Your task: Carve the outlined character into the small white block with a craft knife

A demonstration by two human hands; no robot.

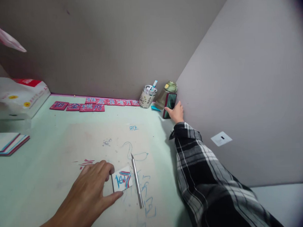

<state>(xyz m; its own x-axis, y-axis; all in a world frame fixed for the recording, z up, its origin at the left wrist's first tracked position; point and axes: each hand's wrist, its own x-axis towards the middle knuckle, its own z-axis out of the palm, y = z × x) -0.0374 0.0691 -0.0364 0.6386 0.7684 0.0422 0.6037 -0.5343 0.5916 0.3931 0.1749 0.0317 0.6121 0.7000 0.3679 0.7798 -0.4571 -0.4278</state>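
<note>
A pale green desk (39, 183) sits in a corner of plain grey walls, its middle worn and marked with blue and red ink. Near the front edge, the person's left hand (91, 190) lies flat, fingers loosely spread, thumb and fingertips touching a small white carved block (122, 181) bearing red and blue characters. Just beside the block, on its right, a slim metal craft knife (137, 181) lies with its blade pointing toward the back wall. The right hand (175, 112), in a black-and-white plaid sleeve (193, 158), reaches to the far right corner and grips a dark phone (170, 104) standing on edge against the wall. A printed cup of pens (148, 96) and a greenish bottle (168, 89) stand next to it. Along the back edge runs a row of red carved tiles (91, 105). Stacked cards (8, 142) and a white bag (19, 95) occupy the left edge.
</note>
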